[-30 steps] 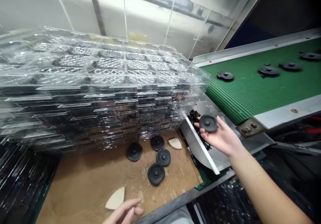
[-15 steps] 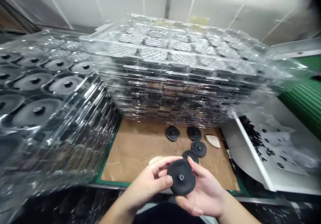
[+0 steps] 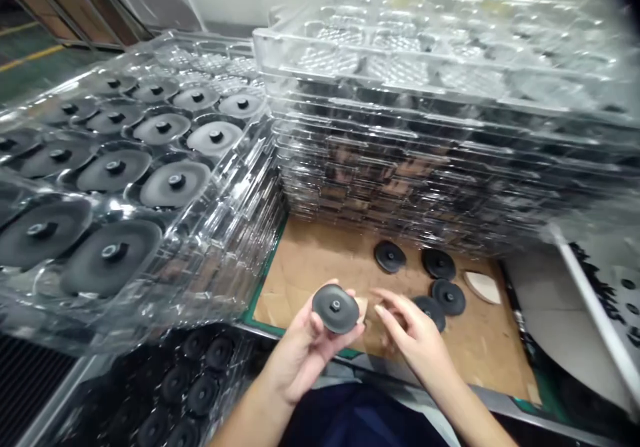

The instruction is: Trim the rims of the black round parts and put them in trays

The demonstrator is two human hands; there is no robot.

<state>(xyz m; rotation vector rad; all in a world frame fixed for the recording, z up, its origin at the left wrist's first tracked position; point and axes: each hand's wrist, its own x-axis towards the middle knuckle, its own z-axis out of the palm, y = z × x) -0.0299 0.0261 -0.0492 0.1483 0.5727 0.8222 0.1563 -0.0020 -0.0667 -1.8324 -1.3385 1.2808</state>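
My left hand grips a round black rubber disc with a raised hub, holding it above the front edge of a brown board. My right hand hovers just to the right of it, fingers apart and empty. Several more black discs lie loose on the board beyond my right hand. At the left a clear plastic tray tops a stack, its pockets filled with the same discs.
A tall stack of clear empty trays stands behind the board. A white bin with black scraps sits at the right. Two pale wedge-shaped pieces lie on the board. More trays with discs sit low at the left.
The disc passed from both hands into my left hand alone, and my right hand let go and opened. The view swung left, bringing the filled tray stack into view.
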